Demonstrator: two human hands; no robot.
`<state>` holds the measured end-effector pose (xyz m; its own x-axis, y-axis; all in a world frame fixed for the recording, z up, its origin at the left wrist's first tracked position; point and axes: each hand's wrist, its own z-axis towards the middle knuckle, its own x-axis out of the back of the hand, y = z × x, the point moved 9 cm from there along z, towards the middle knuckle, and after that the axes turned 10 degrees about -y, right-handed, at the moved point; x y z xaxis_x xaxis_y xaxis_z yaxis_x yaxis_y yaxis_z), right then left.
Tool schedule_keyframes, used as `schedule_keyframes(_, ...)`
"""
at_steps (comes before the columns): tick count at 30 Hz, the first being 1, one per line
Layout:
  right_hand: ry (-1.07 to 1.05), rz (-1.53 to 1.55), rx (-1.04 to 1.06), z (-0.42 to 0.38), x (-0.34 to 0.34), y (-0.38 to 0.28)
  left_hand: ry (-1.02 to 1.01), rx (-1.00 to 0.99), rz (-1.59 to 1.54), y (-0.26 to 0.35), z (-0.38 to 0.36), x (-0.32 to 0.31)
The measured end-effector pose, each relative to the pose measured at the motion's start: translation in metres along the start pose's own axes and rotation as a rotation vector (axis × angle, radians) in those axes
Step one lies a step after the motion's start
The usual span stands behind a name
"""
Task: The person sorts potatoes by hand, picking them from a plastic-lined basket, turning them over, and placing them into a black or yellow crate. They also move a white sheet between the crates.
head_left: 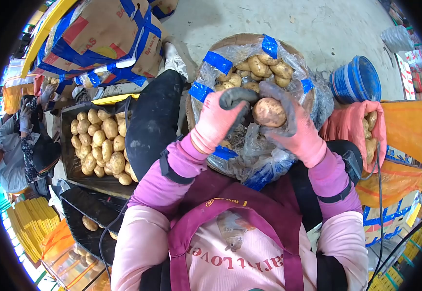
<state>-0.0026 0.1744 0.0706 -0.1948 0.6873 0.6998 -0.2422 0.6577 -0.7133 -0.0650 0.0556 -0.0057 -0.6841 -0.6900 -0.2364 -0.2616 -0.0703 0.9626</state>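
Note:
My right hand (296, 126), in a pink glove with dark grey fingers, grips a single brown potato (269, 112) with soil marks. My left hand (223, 116), gloved alike, is just left of this potato. Its fingers are curled, with the thumb apart, and no object shows between them. Both hands are above a round container (243, 40) lined with clear plastic and patched with blue tape. Several potatoes (259, 67) lie in its far part, and crumpled plastic (254, 145) fills the near side, partly hidden by my hands.
Left of my leg is a dark crate (82, 182) of potatoes. A blue bucket (355, 80) stands at the right, near a pink sack (339, 121) holding potatoes. Taped cardboard boxes (94, 36) are at upper left. Another person (19, 145) is at far left. A black cable (380, 218) hangs at right.

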Motion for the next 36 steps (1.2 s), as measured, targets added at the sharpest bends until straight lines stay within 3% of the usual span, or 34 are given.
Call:
schedule_keyframes(2,0.010,0.643,-0.136,-0.003,-0.003,0.028,-0.100,0.036,-0.233,0.005,0.001,-0.003)
schedule_keyframes(6,0.002,0.937,-0.152,-0.004,-0.002,0.035,-0.244,0.018,-0.329,0.025,-0.001,-0.019)
schedule_keyframes(9,0.036,1.106,-0.134,-0.003,-0.003,0.036,-0.207,0.043,-0.217,0.011,0.000,-0.025)
schedule_keyframes(10,0.034,1.107,-0.136,-0.004,-0.006,0.038,-0.153,-0.036,0.009,0.010,0.001,-0.020)
schedule_keyframes(11,0.045,0.978,-0.146,-0.005,-0.007,0.042,-0.151,-0.035,0.007,0.004,0.000,-0.020)
schedule_keyframes(13,0.052,0.848,-0.154,-0.005,-0.007,0.041,-0.050,-0.221,0.459,0.023,-0.005,-0.018)
schedule_keyframes(17,0.031,0.992,-0.257,-0.007,-0.013,0.037,0.087,-0.248,0.661,0.036,-0.007,-0.008)
schedule_keyframes(19,0.016,1.028,-0.294,-0.008,-0.013,0.038,0.097,-0.252,0.658,0.038,-0.007,-0.006)
schedule_keyframes(21,0.008,0.942,-0.324,-0.010,-0.009,0.042,-0.046,0.009,0.085,0.014,-0.001,-0.005)
schedule_keyframes(24,0.005,0.782,-0.207,-0.007,-0.003,0.038,-0.101,0.071,0.057,0.022,0.000,-0.016)
schedule_keyframes(25,0.005,0.785,-0.207,-0.008,-0.006,0.041,-0.101,0.074,0.058,0.013,0.002,-0.016)
schedule_keyframes(27,0.038,0.367,-0.093,-0.007,-0.001,0.033,-0.068,-0.212,0.246,0.023,0.005,-0.014)
schedule_keyframes(28,0.041,0.370,-0.093,-0.008,-0.001,0.032,-0.051,-0.209,0.308,0.022,0.003,-0.014)
schedule_keyframes(30,0.018,0.697,-0.161,-0.007,-0.005,0.034,-0.026,-0.154,0.331,0.016,0.003,-0.007)
schedule_keyframes(31,0.017,0.696,-0.159,-0.007,-0.005,0.030,0.002,-0.101,0.350,0.012,0.003,0.000)
schedule_keyframes(33,-0.011,1.095,-0.229,-0.007,-0.016,0.030,-0.041,-0.088,0.399,0.012,0.007,0.005)
schedule_keyframes(34,-0.011,1.095,-0.225,-0.009,-0.018,0.038,-0.042,-0.120,0.466,0.016,0.007,0.005)
schedule_keyframes(36,-0.020,1.429,-0.238,-0.014,-0.030,0.062,0.011,-0.190,0.754,0.021,0.006,0.005)
